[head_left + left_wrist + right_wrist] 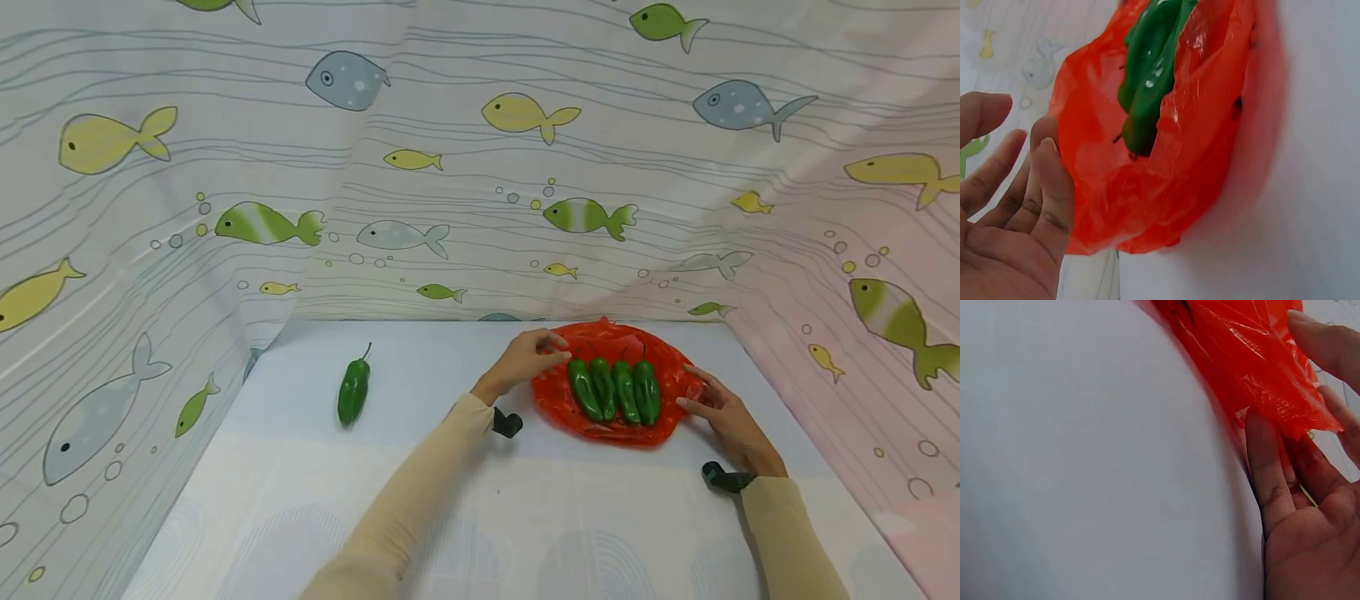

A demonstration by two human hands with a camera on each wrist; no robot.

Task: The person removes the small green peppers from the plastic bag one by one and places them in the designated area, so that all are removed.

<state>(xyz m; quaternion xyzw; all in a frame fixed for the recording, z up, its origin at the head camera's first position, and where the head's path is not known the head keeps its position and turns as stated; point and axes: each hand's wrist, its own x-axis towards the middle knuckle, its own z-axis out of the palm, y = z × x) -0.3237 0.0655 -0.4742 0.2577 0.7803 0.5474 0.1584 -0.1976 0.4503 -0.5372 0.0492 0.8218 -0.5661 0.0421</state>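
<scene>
A red plastic bag point(551, 400) lies spread on the table with several green peppers point(647, 392) side by side on it. At the bag's left edge is my left hand point(531, 358), its fingers loosely bent and spread; in the left wrist view the fingers point(1054, 181) stand against the bag's rim without pinching it. My right hand point(731, 421) is at the right edge. The right wrist view has its fingers point(1266, 456) reaching under the plastic, while the thumb point(1329, 347) stays apart above. One more green pepper point(353, 392) lies alone to the left.
A white table point(420, 483) carries everything. Fish-patterned cloth point(450, 192) hangs behind it and along both sides. Dark wrist-camera mounts point(507, 422) stick out from both wrists.
</scene>
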